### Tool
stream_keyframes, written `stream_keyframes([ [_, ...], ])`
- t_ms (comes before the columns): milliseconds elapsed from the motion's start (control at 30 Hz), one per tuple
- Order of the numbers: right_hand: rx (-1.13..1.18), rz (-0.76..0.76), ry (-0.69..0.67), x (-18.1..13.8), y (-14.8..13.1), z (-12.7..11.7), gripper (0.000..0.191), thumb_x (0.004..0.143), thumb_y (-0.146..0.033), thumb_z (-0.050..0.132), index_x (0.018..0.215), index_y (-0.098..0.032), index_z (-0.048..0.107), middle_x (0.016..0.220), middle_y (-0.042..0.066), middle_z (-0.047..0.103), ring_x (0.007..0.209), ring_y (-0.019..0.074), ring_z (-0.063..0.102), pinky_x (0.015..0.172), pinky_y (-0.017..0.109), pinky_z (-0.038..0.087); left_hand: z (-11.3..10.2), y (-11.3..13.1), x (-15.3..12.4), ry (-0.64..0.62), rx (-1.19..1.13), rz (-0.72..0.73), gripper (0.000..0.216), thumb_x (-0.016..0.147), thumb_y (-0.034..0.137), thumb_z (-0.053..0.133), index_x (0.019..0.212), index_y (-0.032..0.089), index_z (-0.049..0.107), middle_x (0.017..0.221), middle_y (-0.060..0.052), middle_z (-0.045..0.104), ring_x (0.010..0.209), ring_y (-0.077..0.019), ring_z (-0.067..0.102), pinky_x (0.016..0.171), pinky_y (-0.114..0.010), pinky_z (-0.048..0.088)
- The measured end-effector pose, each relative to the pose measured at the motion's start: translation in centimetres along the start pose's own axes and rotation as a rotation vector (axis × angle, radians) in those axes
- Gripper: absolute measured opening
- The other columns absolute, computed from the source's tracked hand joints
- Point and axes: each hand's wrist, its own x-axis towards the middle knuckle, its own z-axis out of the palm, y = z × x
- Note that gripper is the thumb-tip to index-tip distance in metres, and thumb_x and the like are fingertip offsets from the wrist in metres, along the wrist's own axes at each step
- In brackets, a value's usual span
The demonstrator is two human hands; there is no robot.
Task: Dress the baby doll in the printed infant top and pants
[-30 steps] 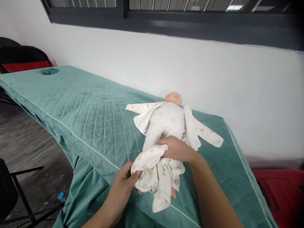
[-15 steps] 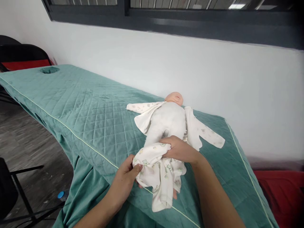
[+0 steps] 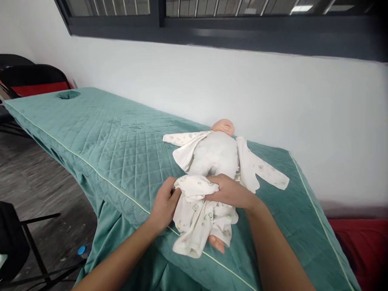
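A baby doll (image 3: 215,151) with a white cloth body lies on its back, its head toward the wall. White printed baby pants (image 3: 194,214) are around its lower legs, and one doll foot (image 3: 217,243) sticks out of a leg opening. My left hand (image 3: 166,202) pinches the waistband's left edge. Opposite it, my right hand (image 3: 227,190) grips the bunched waistband near the doll's thighs. A white printed baby shirt (image 3: 247,161) is spread open under the doll, its sleeves stretched out to both sides. The doll's other foot is hidden by the cloth.
The doll rests near the front edge of a long padded bed with a green quilted cover (image 3: 121,137). Behind it rises a white wall (image 3: 273,97). A black folding chair (image 3: 36,76) stands at the far left, a blue-capped bottle (image 3: 82,251) on the floor.
My left hand has moved up toward the doll's thigh, drawing the pants' waistband with it. The hanging pant leg has shifted left, and a doll foot shows more. My right hand stays nearly put.
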Motion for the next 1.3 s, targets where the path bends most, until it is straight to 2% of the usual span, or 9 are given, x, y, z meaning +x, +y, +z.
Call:
stream_keyframes([
  [133,-0.028,0.060,-0.020,-0.1,-0.1,-0.2,0.038,0.077,-0.050,0.072,0.106,-0.025,0.073,0.103,0.000,0.074,0.095,0.0275,0.067,0.080,0.033,0.049,0.4,0.1,1.6,0.041,0.038,0.112,0.016,0.093,0.028,0.047,0.082,0.019,0.055,0.081,0.001,0.055,0.078,-0.0151,0.050,0.072,-0.027,0.041],
  [333,-0.022,0.098,0.036,-0.2,-0.3,-0.2,0.040,0.073,-0.053,0.076,0.099,-0.022,0.073,0.097,0.002,0.075,0.088,0.0260,0.067,0.073,0.031,0.050,0.8,-0.1,5.0,-0.010,0.107,0.354,0.015,0.092,0.020,0.044,0.093,0.019,0.058,0.090,-0.002,0.060,0.084,-0.0160,0.055,0.077,-0.027,0.044],
  [533,-0.056,0.152,0.146,-0.2,0.3,-0.2,0.046,0.072,-0.056,0.075,0.099,-0.019,0.072,0.097,0.006,0.075,0.090,0.0289,0.067,0.073,0.034,0.050,1.5,-1.0,9.6,0.016,0.443,0.642,0.022,0.092,0.017,0.044,0.107,0.018,0.061,0.113,-0.009,0.063,0.105,-0.0215,0.060,0.086,-0.029,0.047],
  [667,-0.025,0.142,0.241,-0.1,1.1,-0.2,0.042,0.076,-0.052,0.072,0.100,-0.018,0.071,0.101,0.006,0.073,0.094,0.0293,0.066,0.077,0.035,0.050,2.1,-0.9,12.0,0.050,0.675,0.762,0.021,0.091,0.018,0.050,0.108,0.016,0.061,0.113,-0.010,0.065,0.104,-0.0217,0.062,0.086,-0.030,0.049],
  [800,0.027,0.109,0.301,0.1,1.9,-0.2,0.031,0.080,-0.043,0.068,0.098,-0.018,0.070,0.097,0.004,0.073,0.089,0.0258,0.066,0.073,0.032,0.049,2.5,-1.0,13.3,0.067,0.731,0.795,0.020,0.093,0.020,0.049,0.107,0.014,0.062,0.111,-0.011,0.066,0.104,-0.0231,0.062,0.091,-0.033,0.048],
  [933,0.093,0.048,0.345,0.4,2.0,0.0,0.026,0.084,-0.037,0.064,0.102,-0.018,0.069,0.102,0.003,0.073,0.095,0.0251,0.065,0.080,0.032,0.049,2.6,-1.3,13.9,0.076,0.755,0.817,0.021,0.094,0.022,0.048,0.106,0.014,0.063,0.108,-0.012,0.067,0.101,-0.0236,0.062,0.089,-0.033,0.047],
  [1167,0.295,0.038,0.382,0.0,1.2,-0.3,0.045,0.086,-0.046,0.067,0.123,-0.021,0.063,0.121,0.005,0.069,0.109,0.0254,0.063,0.092,0.036,0.050,2.1,-1.2,13.3,0.044,0.656,0.749,0.023,0.091,0.024,0.044,0.104,0.017,0.062,0.098,-0.008,0.068,0.093,-0.0221,0.061,0.084,-0.033,0.047],
  [1233,0.347,0.029,0.397,-0.5,1.5,-1.0,0.044,0.087,-0.049,0.065,0.120,-0.021,0.064,0.116,0.005,0.070,0.105,0.0240,0.064,0.089,0.035,0.051,1.9,-1.0,13.0,0.032,0.598,0.715,0.023,0.089,0.022,0.043,0.101,0.018,0.062,0.094,-0.008,0.067,0.089,-0.0212,0.060,0.081,-0.033,0.046],
  [1300,0.389,0.048,0.423,-1.1,2.3,-1.9,0.041,0.088,-0.054,0.061,0.111,-0.020,0.066,0.104,0.005,0.071,0.093,0.0220,0.065,0.080,0.032,0.051,1.8,-0.8,12.6,0.020,0.532,0.678,0.023,0.086,0.020,0.042,0.097,0.019,0.062,0.090,-0.006,0.066,0.087,-0.0202,0.060,0.080,-0.032,0.046],
])
